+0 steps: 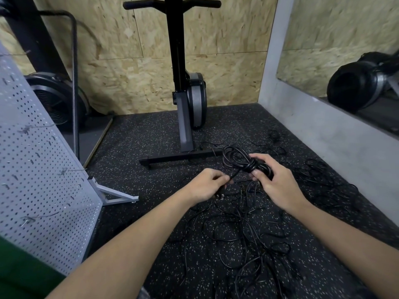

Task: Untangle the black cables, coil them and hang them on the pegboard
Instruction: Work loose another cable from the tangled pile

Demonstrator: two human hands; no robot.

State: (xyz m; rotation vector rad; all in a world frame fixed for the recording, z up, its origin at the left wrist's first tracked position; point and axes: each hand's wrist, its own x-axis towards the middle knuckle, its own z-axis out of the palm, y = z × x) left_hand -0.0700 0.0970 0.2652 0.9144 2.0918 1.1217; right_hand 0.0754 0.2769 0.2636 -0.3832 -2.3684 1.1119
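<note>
My right hand [275, 180] grips a coiled black cable [239, 160] at its wrapped waist, held above the floor. My left hand [207, 185] pinches the loose end of that same cable, with the plug showing under my fingers. A tangle of loose black cables [244, 234] lies on the speckled floor below and to the right of both hands. The grey pegboard [38, 169] stands tilted on its stand at the left, with a few hooks on it.
A black exercise machine [185, 100] stands upright ahead, its base bar just beyond my hands. A fan wheel and a metal bar are at the back left. A grey wall with a mirror [345, 61] runs along the right. Chipboard panels cover the far wall.
</note>
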